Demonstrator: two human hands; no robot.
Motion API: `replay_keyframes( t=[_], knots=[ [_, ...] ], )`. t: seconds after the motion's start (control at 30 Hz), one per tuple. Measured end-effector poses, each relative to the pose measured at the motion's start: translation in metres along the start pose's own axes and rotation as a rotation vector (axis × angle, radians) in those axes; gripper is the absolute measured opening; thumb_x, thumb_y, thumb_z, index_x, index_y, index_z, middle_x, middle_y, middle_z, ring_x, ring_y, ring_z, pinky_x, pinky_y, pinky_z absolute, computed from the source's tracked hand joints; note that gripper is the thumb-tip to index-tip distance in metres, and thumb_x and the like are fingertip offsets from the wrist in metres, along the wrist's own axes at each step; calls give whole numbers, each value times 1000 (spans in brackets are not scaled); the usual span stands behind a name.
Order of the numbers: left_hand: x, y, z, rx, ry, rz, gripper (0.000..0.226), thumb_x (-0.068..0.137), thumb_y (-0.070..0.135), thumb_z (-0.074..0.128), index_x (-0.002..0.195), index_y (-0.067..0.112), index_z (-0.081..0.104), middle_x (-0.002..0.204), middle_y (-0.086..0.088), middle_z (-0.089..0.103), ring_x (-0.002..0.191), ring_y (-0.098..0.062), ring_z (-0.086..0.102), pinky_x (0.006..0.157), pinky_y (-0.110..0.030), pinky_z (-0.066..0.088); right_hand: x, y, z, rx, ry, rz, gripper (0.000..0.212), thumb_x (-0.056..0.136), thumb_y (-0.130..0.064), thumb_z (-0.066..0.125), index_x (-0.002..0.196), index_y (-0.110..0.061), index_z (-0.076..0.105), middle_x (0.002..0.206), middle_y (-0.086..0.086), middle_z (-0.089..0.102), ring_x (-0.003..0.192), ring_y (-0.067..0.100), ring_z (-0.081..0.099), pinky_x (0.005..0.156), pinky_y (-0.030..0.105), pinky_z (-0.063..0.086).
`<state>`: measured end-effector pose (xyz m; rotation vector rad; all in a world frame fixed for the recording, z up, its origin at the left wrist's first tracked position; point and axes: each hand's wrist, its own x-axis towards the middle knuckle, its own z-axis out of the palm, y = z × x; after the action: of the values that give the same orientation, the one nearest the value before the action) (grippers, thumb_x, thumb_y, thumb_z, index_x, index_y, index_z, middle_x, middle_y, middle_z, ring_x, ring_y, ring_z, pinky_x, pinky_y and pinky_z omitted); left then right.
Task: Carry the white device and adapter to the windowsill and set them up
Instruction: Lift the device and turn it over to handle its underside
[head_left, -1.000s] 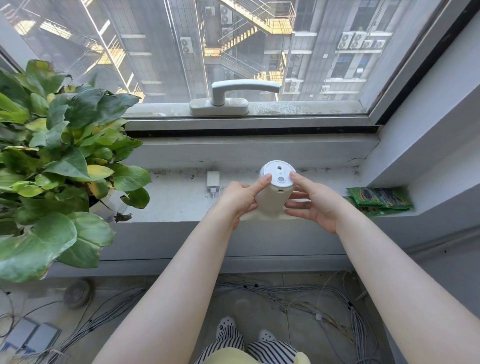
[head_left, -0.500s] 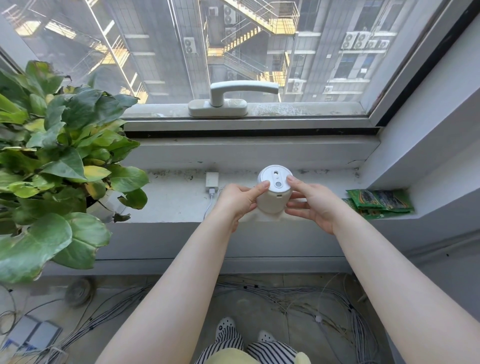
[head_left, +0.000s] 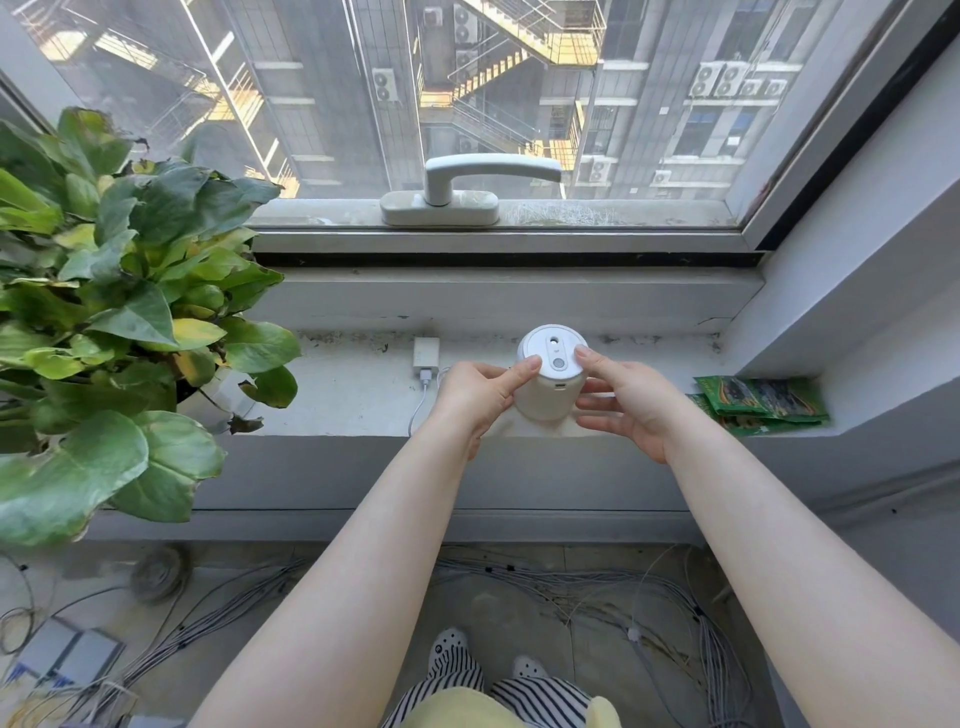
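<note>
— Where's the white device (head_left: 549, 382)?
— Upright on the windowsill (head_left: 353, 395), left hand (head_left: 475, 397) and right hand (head_left: 631, 402) gripping its sides.
— The adapter (head_left: 426, 356)?
— Lying just left, cable attached.

The windowsill (head_left: 363, 400) carries the white device (head_left: 548, 400), adapter (head_left: 426, 353), potted plant (head_left: 119, 291) and green packets (head_left: 758, 400).

White cable (head_left: 418, 410) partly hidden behind left hand (head_left: 475, 397)
</note>
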<state>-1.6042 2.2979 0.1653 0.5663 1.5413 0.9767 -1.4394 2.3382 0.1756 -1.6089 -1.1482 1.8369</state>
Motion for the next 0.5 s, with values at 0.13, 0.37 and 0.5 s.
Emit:
replay_keyframes(
  t=[0.13, 0.37, 0.5],
  knots=[
    [0, 0, 0, 18, 6, 1, 42, 75, 40, 75, 97, 7, 61, 89, -2, 66, 100, -17, 65, 98, -27, 48, 0, 0, 0, 9, -3, 1, 44, 88, -42, 60, 115, -7, 63, 97, 7, 59, 87, 20, 59, 74, 31, 55],
    [1, -1, 0, 5, 6, 6, 47, 76, 40, 74, 103, 4, 63, 99, -7, 66, 105, -19, 65, 100, -27, 48, 0, 0, 1, 24, -10, -3, 44, 88, -42, 60, 116, -8, 63, 96, 6, 59, 86, 19, 59, 77, 33, 55],
    [2, -3, 0, -22, 5, 12, 52, 78, 39, 73, 108, -1, 63, 101, -8, 66, 106, -19, 65, 93, -21, 48, 0, 0, 1, 31, -11, -8, 43, 89, -42, 60, 116, -9, 63, 94, 5, 60, 85, 18, 60, 77, 32, 55]
  ],
)
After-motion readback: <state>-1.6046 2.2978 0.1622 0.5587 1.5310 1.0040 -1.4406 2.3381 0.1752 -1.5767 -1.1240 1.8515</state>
